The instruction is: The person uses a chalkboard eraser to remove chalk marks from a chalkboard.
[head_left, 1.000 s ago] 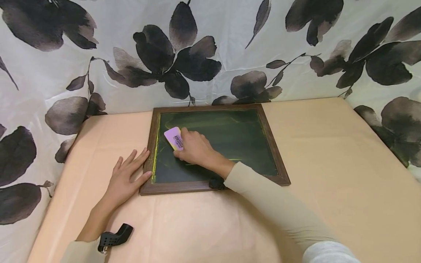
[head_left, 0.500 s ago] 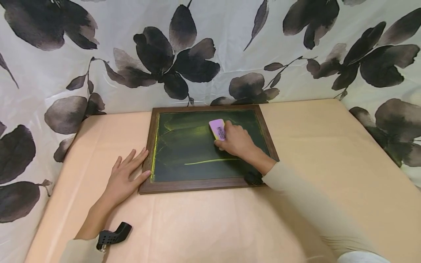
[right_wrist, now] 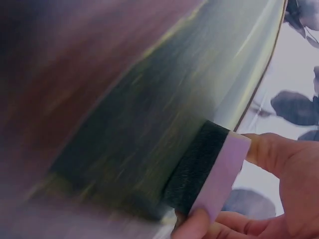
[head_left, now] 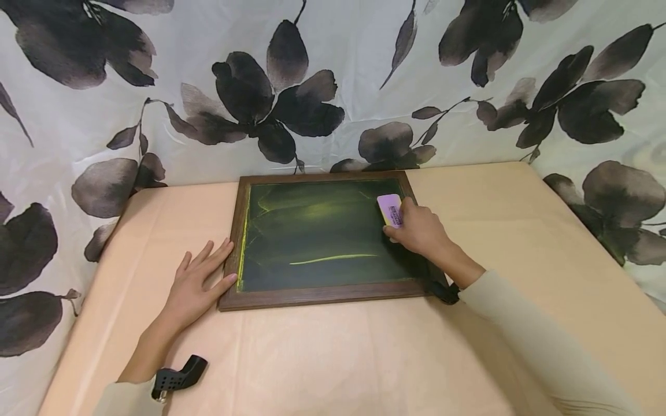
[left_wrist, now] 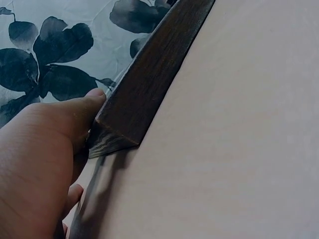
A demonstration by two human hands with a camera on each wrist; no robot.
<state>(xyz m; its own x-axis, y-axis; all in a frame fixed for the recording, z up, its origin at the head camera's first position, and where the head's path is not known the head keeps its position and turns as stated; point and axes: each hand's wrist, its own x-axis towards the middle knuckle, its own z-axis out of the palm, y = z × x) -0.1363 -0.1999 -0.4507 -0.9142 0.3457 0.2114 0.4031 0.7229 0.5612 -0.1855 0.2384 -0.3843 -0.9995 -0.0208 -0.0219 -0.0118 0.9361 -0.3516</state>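
Eraser (head_left: 387, 205) gripped by the right hand (head_left: 425, 232) bears illegible dark print (head_left: 395, 216).

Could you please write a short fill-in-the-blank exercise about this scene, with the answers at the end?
1. The person's right hand holds a rectangular lilac eraser whose flat pad is ____ in colour.
2. One long, thin chalk streak on the rectangular dark-green chalkboard is ____ in colour.
3. In the head view, the person's left hand touches the chalkboard's brown, wood-grained frame on its ____ side.

Missing words: black; yellow; left.
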